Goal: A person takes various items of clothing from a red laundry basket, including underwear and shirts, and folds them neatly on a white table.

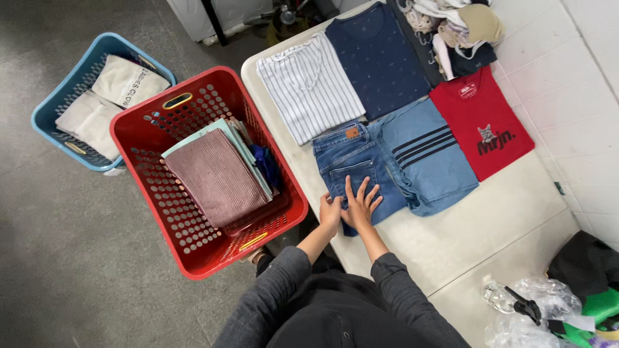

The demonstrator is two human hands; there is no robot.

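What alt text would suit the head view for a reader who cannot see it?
Both hands, left hand and right hand, press flat on folded jeans on a white table beside other folded clothes. A red basket of folded cloth stands on the floor alongside.

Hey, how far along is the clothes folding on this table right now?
Looks done: folded striped shirt, navy shirt, red tee and light blue piece lie flat on the table, and folded items fill the red basket. In hand: left hand and right hand press the folded jeans. Left: the unfolded heap at the table's far end.
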